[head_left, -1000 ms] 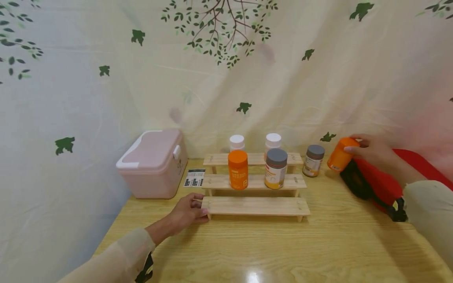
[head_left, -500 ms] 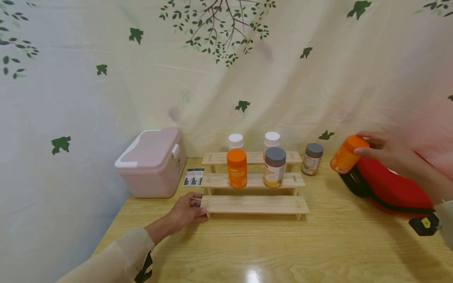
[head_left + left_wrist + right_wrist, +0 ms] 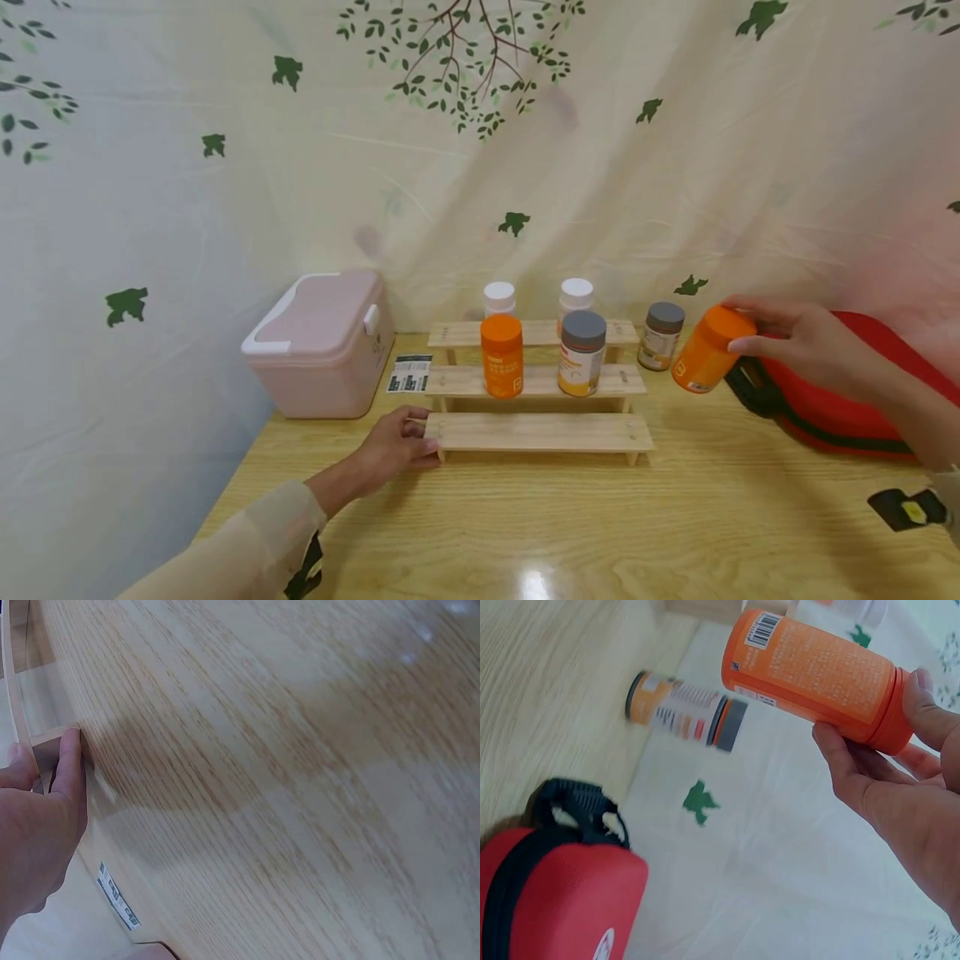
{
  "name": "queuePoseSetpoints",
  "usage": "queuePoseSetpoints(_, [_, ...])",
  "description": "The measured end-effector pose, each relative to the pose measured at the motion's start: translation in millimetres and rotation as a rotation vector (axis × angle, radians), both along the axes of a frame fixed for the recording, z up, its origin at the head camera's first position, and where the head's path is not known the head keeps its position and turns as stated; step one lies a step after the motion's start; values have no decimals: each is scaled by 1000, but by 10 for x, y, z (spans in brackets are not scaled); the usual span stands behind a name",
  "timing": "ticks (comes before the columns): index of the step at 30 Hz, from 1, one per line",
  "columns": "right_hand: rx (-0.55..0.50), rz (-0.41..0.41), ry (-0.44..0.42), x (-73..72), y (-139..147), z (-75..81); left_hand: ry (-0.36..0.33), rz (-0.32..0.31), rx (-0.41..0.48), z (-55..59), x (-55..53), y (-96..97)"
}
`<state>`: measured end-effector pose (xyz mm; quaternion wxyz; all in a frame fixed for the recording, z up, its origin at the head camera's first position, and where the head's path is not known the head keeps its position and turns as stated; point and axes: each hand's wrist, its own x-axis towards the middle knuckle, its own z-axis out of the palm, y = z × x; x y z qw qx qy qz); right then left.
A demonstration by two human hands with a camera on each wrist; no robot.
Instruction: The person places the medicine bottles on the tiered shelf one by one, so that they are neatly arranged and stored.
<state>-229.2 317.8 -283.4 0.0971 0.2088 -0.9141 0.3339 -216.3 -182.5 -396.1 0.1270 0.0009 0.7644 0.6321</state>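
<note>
My right hand [image 3: 806, 342] grips an orange pill bottle [image 3: 708, 350] by its cap end, tilted and held up off the table. In the right wrist view, thumb and fingers close round the cap, and the bottle's [image 3: 810, 675] barcode shows. My left hand [image 3: 390, 446] pinches the left end of the lowest tier of a three-step wooden rack [image 3: 540, 433]. On the middle tier stand another orange bottle [image 3: 502, 358] and a grey-capped jar [image 3: 582, 354]. Two white-capped bottles on the top tier are partly hidden behind them.
A second grey-capped jar [image 3: 661, 336] stands right of the rack, close to the held bottle. Further right lies a red bag [image 3: 847, 408] with a black handle. At left are a pink lidded box [image 3: 322, 350] and a printed card [image 3: 410, 374]. A patterned curtain hangs behind.
My right hand first shifted right with the orange bottle, then came back left and lower, nearer the second grey-capped jar. The left hand keeps its hold on the rack.
</note>
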Motion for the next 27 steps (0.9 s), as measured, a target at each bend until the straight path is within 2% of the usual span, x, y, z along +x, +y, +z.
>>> queuePoseSetpoints(2, [6, 42, 2, 30, -61, 1, 1, -1, 4, 3, -1, 0])
queuePoseSetpoints(6, [9, 70, -4, 86, -187, 9, 4, -4, 8, 1, -8, -2])
queuePoseSetpoints(16, [20, 118, -48, 218, -376, 41, -1, 6, 16, -10, -16, 3])
queuePoseSetpoints(21, [42, 127, -86, 297, -565, 44, 1, 10, 11, -15, -13, 5])
queuePoseSetpoints(27, [-42, 255, -120, 361, -894, -9, -1, 10, 12, -7, -9, 9])
